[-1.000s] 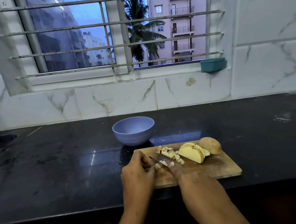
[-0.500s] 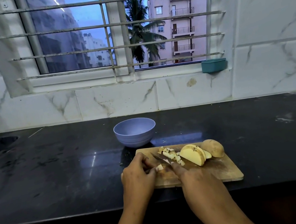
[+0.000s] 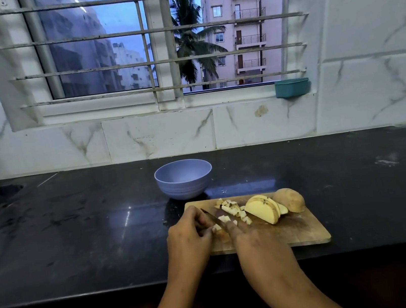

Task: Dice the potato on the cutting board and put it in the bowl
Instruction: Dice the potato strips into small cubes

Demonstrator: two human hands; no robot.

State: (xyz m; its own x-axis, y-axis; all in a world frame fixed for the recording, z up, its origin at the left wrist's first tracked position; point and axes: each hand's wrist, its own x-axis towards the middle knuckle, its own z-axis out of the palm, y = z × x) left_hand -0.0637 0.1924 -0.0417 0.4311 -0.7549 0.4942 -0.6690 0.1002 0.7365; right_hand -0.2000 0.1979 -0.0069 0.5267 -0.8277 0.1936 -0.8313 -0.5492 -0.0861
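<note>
Spreading under my arms, the black countertop [image 3: 77,240] runs back to a marbled wall [image 3: 366,48] and a barred window [image 3: 100,50]. The wooden cutting board [image 3: 302,231] lies on it, with the lavender bowl [image 3: 184,183] just behind its left corner. On the board sit the halved potato [image 3: 264,209], partly sliced, and loose dice [image 3: 232,210]. My right hand [image 3: 255,238] grips the knife [image 3: 213,217]. My left hand [image 3: 188,238] pinches a potato piece [image 3: 216,227] beside the blade.

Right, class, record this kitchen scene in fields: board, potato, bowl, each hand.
board: wooden cutting board on black counter
diced: potato cubes on board's left half
uncut: sliced potato half and skin-on piece, right of cubes
bowl: lilac bowl behind board, no potato visible inside
left hand: pinches a potato piece by the blade
right hand: grips knife
</note>
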